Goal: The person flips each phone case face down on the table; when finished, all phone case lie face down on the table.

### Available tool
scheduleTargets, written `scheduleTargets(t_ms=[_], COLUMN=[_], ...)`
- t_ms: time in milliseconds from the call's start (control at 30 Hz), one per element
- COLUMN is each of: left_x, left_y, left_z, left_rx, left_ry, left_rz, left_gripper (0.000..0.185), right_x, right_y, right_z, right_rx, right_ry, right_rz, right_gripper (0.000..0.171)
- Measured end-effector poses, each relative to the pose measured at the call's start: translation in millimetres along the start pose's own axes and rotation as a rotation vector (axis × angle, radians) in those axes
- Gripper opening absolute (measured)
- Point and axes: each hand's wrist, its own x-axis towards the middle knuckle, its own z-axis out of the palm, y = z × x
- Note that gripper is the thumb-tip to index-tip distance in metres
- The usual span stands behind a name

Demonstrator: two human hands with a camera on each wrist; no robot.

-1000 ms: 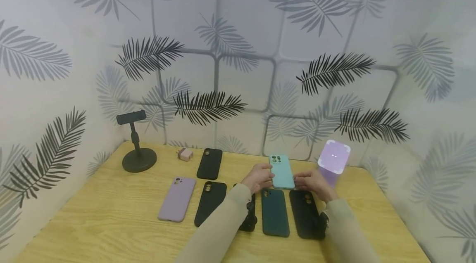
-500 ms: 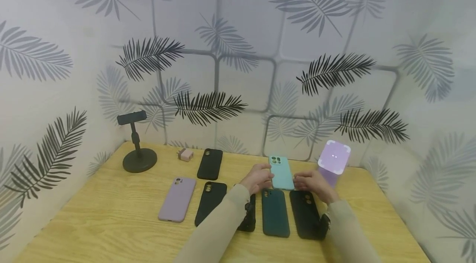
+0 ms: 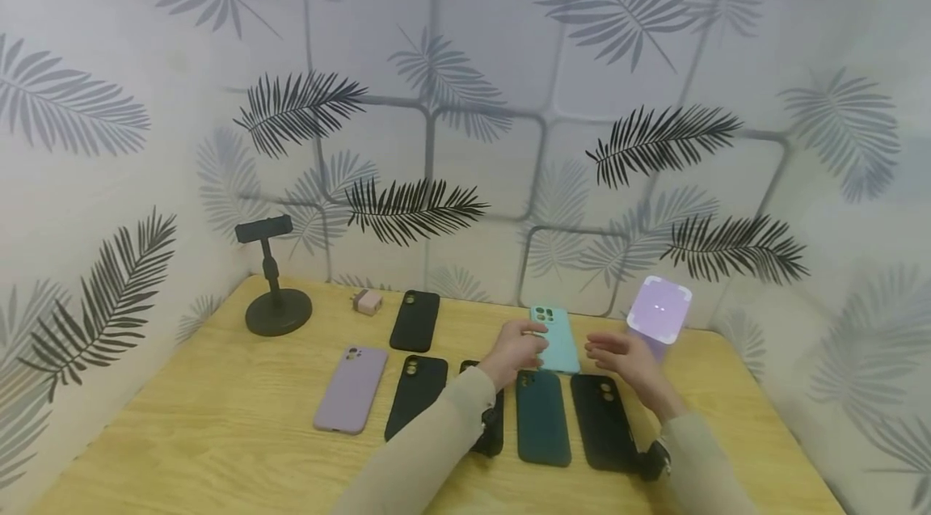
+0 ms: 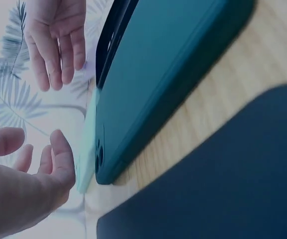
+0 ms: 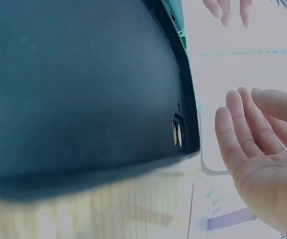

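Observation:
A mint phone case point(image 3: 558, 331) lies flat on the wooden table point(image 3: 218, 434), behind a dark green case point(image 3: 543, 416). My left hand point(image 3: 520, 347) hovers at the mint case's left edge with relaxed fingers, holding nothing. To the case's right my right hand point(image 3: 618, 353) is held open, palm turned inward, clear of the case. The left wrist view shows the dark green case point(image 4: 173, 74), the mint case's edge point(image 4: 86, 159) and both hands empty. In the right wrist view a black case point(image 5: 83, 84) lies beside my open right hand point(image 5: 262, 144).
A lilac case point(image 3: 351, 389) and two black cases point(image 3: 416, 395) point(image 3: 415, 320) lie to the left, and another black case point(image 3: 602, 420) lies under my right forearm. A phone stand point(image 3: 276, 309), a pink charger point(image 3: 368, 301) and a purple box point(image 3: 658, 313) stand at the back. Walls close three sides.
Both hands held the mint case at its sides; now the right hand has let go and drawn back to the right, and the left hand's fingers have loosened. The case lies on the table.

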Motion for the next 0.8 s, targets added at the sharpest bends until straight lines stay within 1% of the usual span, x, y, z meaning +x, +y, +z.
scheduleTargets(t_ms=[100,267,400,500,600,700,800], left_x=[-3.5,-11.6,-18.2,-23.7,-31.4,-38.6,-42.8], left_y=[0.4,-0.6,-2.5,-3.1,-3.4,-3.4,-3.3], left_z=[5.6,16.8,24.7,29.3,33.0,35.3,36.7], left_rx=[0.02,0.028,0.019,0.002,-0.006,0.003,0.014], left_ry=[-0.011,-0.025,-0.059,-0.094,-0.144,-0.192,-0.229], left_rz=[-0.019,-0.075,-0.094,-0.107,-0.117,-0.127,-0.127], left_gripper=[0.032,0.034,0.035,0.037,0.04,0.044,0.046], right_x=[-5.0,-14.2,-23.1,-30.6,-39.8,-49.0,-56.2], right_y=[0.3,-0.1,-1.6,-0.6,3.1,5.6,6.7], right_z=[-4.2,-12.0,-17.5,-22.1,-26.7,-30.3,-33.7], right_rx=[-0.01,-0.014,-0.019,-0.027,-0.042,-0.072,-0.103], right_ry=[-0.023,-0.072,-0.125,-0.159,-0.182,-0.196,-0.202], right_rz=[-0.025,-0.007,0.008,0.015,0.036,0.061,0.074], right_gripper=[0.045,0.049,0.05,0.051,0.051,0.051,0.051])
